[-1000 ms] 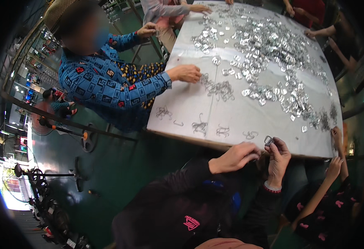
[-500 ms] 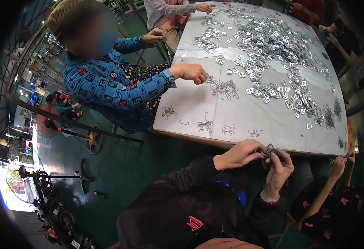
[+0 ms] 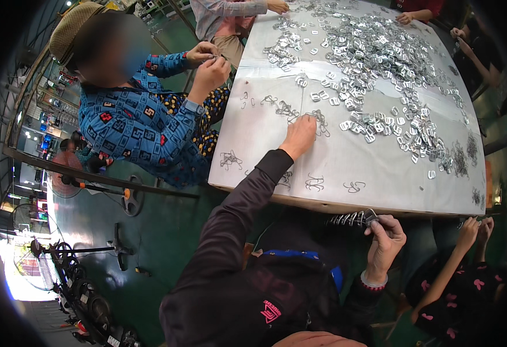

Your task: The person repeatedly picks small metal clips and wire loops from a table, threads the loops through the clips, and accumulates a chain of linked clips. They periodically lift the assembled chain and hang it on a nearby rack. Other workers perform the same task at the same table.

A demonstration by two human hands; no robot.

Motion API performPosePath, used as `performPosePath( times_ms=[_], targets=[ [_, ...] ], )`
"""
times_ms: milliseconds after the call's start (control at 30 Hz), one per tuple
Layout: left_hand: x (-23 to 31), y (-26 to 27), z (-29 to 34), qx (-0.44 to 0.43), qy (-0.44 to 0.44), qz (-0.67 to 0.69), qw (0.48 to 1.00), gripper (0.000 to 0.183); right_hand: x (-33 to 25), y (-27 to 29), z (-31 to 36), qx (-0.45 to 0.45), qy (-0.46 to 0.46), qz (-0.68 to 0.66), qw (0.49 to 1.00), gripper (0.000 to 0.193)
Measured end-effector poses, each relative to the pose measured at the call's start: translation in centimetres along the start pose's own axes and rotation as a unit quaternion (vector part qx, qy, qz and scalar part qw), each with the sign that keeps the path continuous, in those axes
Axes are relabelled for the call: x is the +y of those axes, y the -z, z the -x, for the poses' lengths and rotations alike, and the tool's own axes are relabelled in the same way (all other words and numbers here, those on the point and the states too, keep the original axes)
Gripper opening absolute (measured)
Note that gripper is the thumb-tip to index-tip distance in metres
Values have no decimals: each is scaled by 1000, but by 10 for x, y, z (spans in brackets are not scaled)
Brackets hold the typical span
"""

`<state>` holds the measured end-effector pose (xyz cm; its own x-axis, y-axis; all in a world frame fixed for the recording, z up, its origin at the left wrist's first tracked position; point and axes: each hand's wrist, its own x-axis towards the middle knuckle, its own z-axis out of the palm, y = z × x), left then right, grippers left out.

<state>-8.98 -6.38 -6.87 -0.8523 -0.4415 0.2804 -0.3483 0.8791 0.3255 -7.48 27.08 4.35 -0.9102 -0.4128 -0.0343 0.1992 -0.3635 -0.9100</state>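
Observation:
My left hand [image 3: 300, 137] reaches over the white-covered table [image 3: 375, 199]. Its bunched fingertips touch the near side of a loose pile of thin bent wire hooks [image 3: 321, 122]; whether a hook is between them is hidden. Just off the table's front edge, my right hand [image 3: 388, 240] pinches a dark metal buckle [image 3: 370, 217] between thumb and fingers. A row of curved metal wires [image 3: 348, 219] sticks out leftward from the buckle. More small groups of wire hooks [image 3: 315, 183] lie along the near edge.
A large heap of silvery flat buckles [image 3: 375, 55] covers the table's far middle. To the left a person in a blue patterned shirt [image 3: 132, 124] works with both hands raised. Other people's hands [image 3: 474, 231] are at the right edge. A floor fan [image 3: 68, 173] stands left.
My left hand has left the buckle and reached forward-left to the hook pile. My right hand keeps the buckle near the edge. The person at left has drawn both hands together off the table.

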Motion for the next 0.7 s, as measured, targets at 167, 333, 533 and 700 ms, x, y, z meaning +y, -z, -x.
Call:
performPosePath(
  times_ms=[167, 333, 533, 700],
  targets=[
    [-5, 33, -6, 53, -13, -21, 998, 11, -3, -5, 1, -5, -9, 18, 1000, 12],
    [42, 80, 16, -32, 87, 324, 941, 16, 0, 0, 9, 18, -28, 42, 999, 24],
    [146, 117, 106, -166, -48, 533, 828, 12, 11, 6, 15, 31, -17, 15, 999, 18],
    [173, 106, 120, -111, -121, 491, 856, 10, 8, 3, 17, 38, 7, 25, 999, 15]
  ],
)
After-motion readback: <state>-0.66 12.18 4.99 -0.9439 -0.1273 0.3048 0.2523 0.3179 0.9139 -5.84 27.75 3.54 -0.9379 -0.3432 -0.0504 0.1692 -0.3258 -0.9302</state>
